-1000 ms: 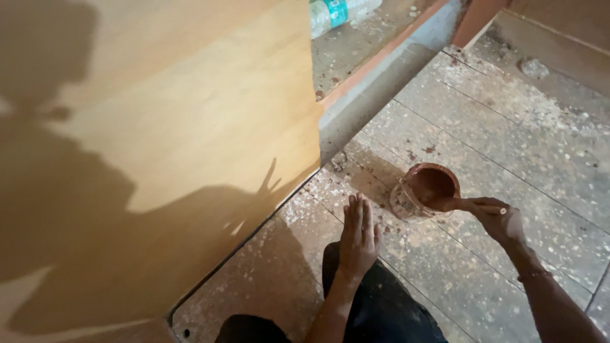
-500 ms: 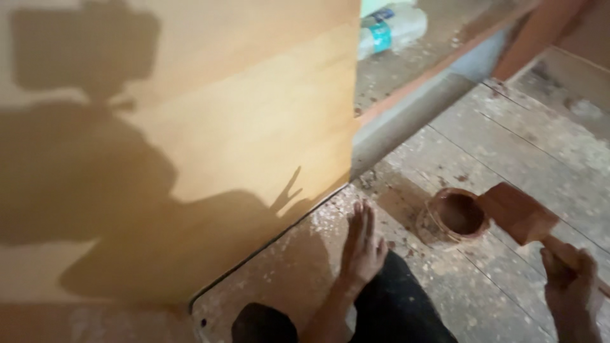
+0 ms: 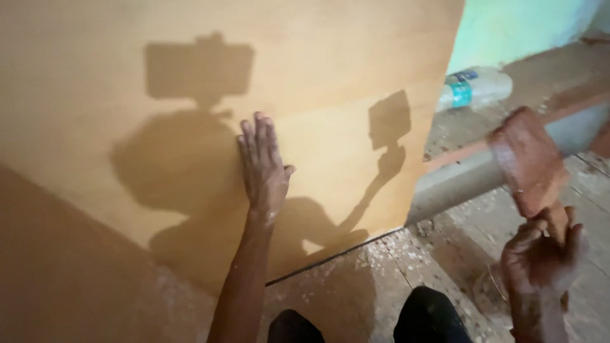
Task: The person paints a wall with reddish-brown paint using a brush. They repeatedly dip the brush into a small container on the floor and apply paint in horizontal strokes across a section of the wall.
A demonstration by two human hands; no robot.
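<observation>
Head view: nearest me, at five o'clock, my right hand point(image 3: 540, 257) has its fingers clamped round the handle of a wide brush point(image 3: 527, 162) coated in reddish-brown, its head tilted up. At centre my left hand point(image 3: 262, 166) lies flat on the tan board point(image 3: 330, 57), fingers together and straight. Farthest, at two o'clock, a clear plastic bottle point(image 3: 476, 89) with a blue-green label lies on its side on the ledge point(image 3: 470, 127). Half a second ago that left hand rested on my knee, and the brush was lower.

Carpentry worksite: large plywood panel point(image 3: 190, 95) standing on a sawdust-strewn tiled floor point(image 3: 406, 254); right of the panel, dusty concrete ledge point(image 3: 457, 178) and discarded plastic bottle point(image 3: 473, 89).
</observation>
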